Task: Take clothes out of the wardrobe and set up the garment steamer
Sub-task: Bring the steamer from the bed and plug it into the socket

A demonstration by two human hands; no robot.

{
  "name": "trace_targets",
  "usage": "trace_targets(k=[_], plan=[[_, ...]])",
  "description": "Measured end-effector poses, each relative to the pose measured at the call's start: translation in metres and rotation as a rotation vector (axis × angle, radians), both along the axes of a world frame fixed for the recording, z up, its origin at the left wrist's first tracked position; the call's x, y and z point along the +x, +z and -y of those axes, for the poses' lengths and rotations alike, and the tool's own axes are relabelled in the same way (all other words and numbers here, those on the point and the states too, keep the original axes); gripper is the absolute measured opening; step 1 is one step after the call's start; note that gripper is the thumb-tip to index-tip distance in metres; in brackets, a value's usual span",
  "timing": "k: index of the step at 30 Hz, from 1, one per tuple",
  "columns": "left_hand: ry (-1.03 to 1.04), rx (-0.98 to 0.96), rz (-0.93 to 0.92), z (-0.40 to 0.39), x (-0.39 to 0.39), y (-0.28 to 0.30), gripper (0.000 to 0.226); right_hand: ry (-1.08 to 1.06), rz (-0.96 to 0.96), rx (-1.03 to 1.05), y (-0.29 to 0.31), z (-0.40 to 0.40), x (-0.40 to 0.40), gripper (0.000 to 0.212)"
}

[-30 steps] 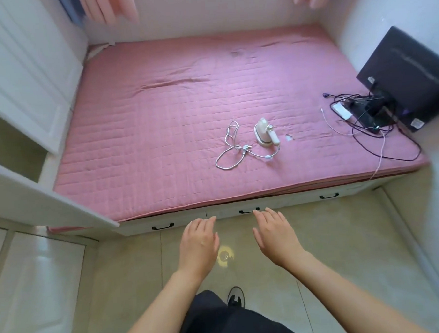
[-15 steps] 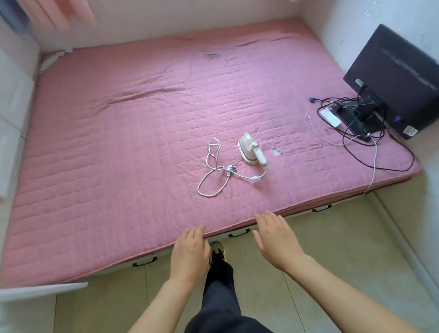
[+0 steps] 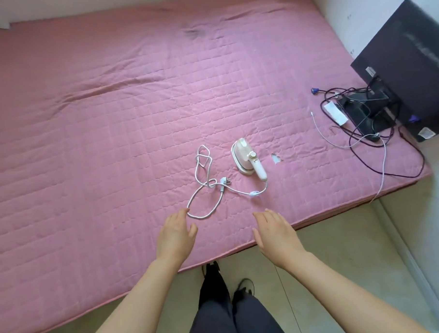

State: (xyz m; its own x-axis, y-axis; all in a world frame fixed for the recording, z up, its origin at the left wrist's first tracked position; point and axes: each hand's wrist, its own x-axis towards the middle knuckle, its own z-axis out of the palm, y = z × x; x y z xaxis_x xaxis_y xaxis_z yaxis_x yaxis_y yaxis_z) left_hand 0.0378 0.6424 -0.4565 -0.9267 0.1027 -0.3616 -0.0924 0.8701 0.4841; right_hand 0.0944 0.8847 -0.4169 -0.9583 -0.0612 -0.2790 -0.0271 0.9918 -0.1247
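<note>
A small white garment steamer [image 3: 248, 157] lies on the pink quilted mattress [image 3: 110, 120], right of centre. Its white cord [image 3: 204, 189] loops to the left of it, with the plug [image 3: 225, 181] lying loose among the loops. My left hand [image 3: 175, 237] hovers over the mattress with relaxed fingers, its fingertips close to the nearest cord loop. My right hand [image 3: 275, 233] is held out beside it, palm down, fingers straight, over the mattress edge. Neither hand holds anything. No clothes and no wardrobe are in view.
A black monitor [image 3: 410, 65] leans against the right wall on the mattress corner, with a tangle of black and white cables [image 3: 362, 124] and a white adapter [image 3: 335, 113]. The beige tiled floor [image 3: 343, 261] runs along the bed's near side, where my legs [image 3: 232, 311] stand.
I have stepped closer to the bed and the view has swung right, away from the wardrobe. Both hands have moved forward from over the floor to over the mattress edge.
</note>
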Motion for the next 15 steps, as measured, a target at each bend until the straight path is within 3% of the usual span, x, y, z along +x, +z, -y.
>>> trace_targets(k=[9,15], plan=[[0.178,0.066,0.181,-0.031,-0.063,-0.06,0.039,0.113,0.135,-0.042,-0.078,-0.02,-0.085,0.03],[0.438,0.234,0.292,-0.052,-0.108,-0.116,0.039,0.11,0.275,-0.203,-0.139,-0.016,-0.137,0.053]])
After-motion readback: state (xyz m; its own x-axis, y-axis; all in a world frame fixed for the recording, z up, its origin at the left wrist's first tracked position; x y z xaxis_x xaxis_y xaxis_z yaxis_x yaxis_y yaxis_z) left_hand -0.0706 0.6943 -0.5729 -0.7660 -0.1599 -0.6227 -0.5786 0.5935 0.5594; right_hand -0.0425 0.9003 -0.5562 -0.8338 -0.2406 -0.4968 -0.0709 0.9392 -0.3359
